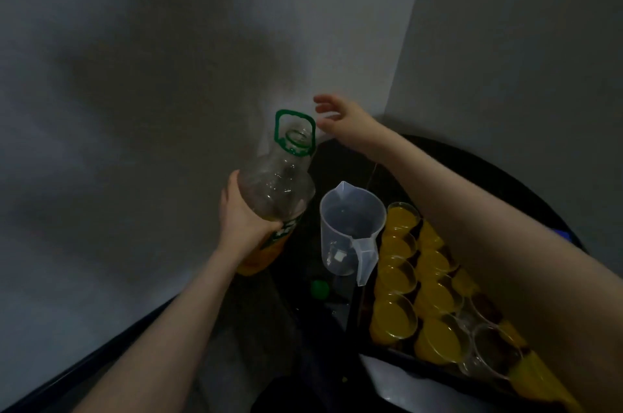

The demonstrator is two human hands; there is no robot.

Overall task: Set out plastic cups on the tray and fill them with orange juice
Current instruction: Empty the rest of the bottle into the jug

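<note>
Plastic cups (397, 277) stand in close rows on a dark tray (404, 357) at the right of a black round table (505, 170), which is set into a corner of plain grey walls (135, 58). The lighting is dim. The right forearm crosses over the tray and hides part of the far rows; the tray's near right corner is cut off by the frame edge. Most visible cups hold orange juice nearly to the rim; at least two clear cups near the front right appear unfilled, though the dimness makes this uncertain.

A large clear juice bottle (279, 190) with a green carry handle is held tilted at the table's left edge, mouth open and uncapped, with orange liquid only in its lower part. The left hand (239, 213) grips it around the body. A translucent measuring jug (350, 227) stands just beside the tray, between bottle and cups, apparently empty.

The right hand (337, 119) hovers near the bottle handle, fingers spread and holding nothing; it is blurred. A small green cap (319, 288) lies on the table below the jug.
</note>
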